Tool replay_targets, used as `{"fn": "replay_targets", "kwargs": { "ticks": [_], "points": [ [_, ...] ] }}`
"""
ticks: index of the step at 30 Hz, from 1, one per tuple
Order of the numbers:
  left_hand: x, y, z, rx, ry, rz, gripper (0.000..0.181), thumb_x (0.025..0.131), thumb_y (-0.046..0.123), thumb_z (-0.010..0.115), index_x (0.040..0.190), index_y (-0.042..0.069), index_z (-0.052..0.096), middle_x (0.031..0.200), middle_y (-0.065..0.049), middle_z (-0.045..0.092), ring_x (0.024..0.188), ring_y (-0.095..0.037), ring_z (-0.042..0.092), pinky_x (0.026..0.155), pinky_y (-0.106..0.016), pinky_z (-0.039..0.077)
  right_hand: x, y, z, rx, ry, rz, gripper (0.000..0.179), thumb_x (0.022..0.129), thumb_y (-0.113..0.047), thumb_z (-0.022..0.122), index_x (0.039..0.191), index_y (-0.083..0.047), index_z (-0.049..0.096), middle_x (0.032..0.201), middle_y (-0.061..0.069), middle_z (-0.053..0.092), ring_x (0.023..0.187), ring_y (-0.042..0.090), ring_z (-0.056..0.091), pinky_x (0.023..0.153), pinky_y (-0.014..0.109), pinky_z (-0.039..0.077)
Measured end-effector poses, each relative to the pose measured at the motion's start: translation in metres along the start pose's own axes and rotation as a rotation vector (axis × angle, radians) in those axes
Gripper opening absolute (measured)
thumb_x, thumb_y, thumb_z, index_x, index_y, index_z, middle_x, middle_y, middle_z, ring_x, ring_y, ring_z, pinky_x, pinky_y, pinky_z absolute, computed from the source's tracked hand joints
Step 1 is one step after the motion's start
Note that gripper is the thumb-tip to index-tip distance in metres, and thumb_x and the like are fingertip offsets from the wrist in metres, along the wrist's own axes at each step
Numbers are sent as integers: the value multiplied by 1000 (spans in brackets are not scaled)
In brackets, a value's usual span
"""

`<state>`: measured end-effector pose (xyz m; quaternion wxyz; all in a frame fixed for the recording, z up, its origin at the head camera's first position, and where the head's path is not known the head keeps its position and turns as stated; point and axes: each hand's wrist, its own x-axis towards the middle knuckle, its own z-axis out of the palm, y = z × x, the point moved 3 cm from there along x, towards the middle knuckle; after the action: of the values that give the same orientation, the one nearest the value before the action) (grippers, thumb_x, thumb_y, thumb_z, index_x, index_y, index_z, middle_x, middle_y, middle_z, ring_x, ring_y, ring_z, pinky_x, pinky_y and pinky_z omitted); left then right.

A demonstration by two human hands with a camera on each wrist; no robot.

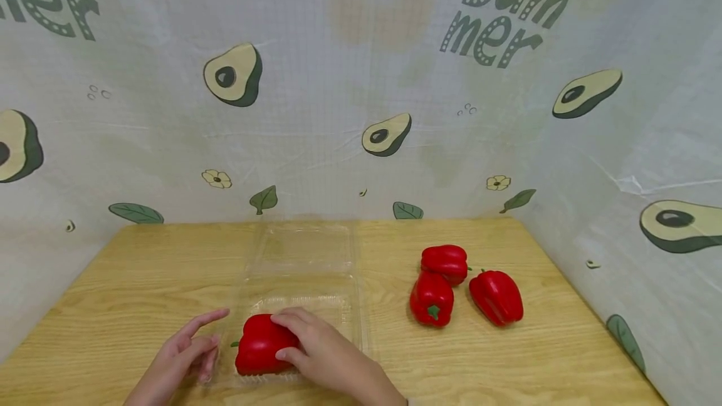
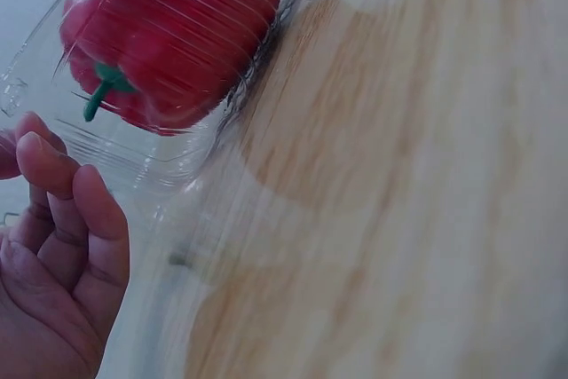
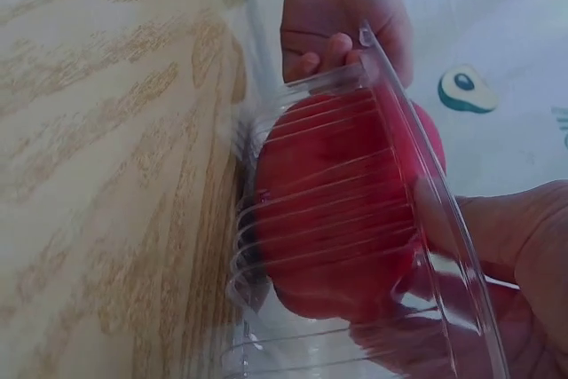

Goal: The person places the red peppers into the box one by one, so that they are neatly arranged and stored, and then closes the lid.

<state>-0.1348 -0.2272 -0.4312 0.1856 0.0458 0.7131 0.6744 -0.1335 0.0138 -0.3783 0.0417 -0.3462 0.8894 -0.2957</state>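
My right hand (image 1: pixel 324 346) grips a red bell pepper (image 1: pixel 259 346) from its right side, thumb in front and fingers over the top. That pepper lies in the near half of a clear plastic clamshell box (image 1: pixel 363 331), its green stem pointing left. Through the ribbed wall the pepper (image 3: pixel 328 210) shows in the right wrist view, with the right hand (image 3: pixel 532 237) beside it. My left hand (image 1: pixel 180 356) is at the box's left edge, index finger stretched out, other fingers loosely bent. Whether its fingertips (image 2: pixel 40 153) touch the rim, I cannot tell.
Three more red peppers lie to the right: one at the back (image 1: pixel 444 262), one in front of it (image 1: pixel 432 299) and one farther right (image 1: pixel 496 297). The box's lid (image 1: pixel 304 249) lies folded back on the wooden table (image 1: pixel 536 362). A printed cloth (image 1: pixel 316 111) hangs around it.
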Motion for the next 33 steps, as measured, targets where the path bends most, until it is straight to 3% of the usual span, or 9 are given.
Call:
{"fn": "replay_targets", "kwargs": {
  "ticks": [7,16,24,33],
  "points": [
    [1,1,2,45,57,-32,33,100,21,40,116,49,45,65,3,51,57,-10,51,57,-26,49,2,-2,3,2,-9,-16,47,93,-27,56,138,-18,44,137,-8,46,122,6,48,97,23,44],
    [-1,3,2,-7,-13,60,37,100,15,39,122,44,46,63,5,51,64,-13,59,69,-33,55,4,-6,5,18,1,-29,48,92,-25,57,137,-18,43,137,-7,47,121,7,49,94,22,46],
    [1,2,0,17,31,-28,32,100,21,41,115,49,45,65,3,53,64,-15,58,71,-33,55,5,-5,4,19,-26,-15,48,93,-30,56,138,-20,43,136,-7,46,121,6,48,95,22,45],
    [0,0,-3,-40,-62,28,38,101,16,39,119,49,47,64,5,56,65,-13,60,71,-33,55,5,-3,3,13,-36,2,48,93,-33,55,138,-21,43,138,-7,45,123,7,47,96,23,45]
  ]
}}
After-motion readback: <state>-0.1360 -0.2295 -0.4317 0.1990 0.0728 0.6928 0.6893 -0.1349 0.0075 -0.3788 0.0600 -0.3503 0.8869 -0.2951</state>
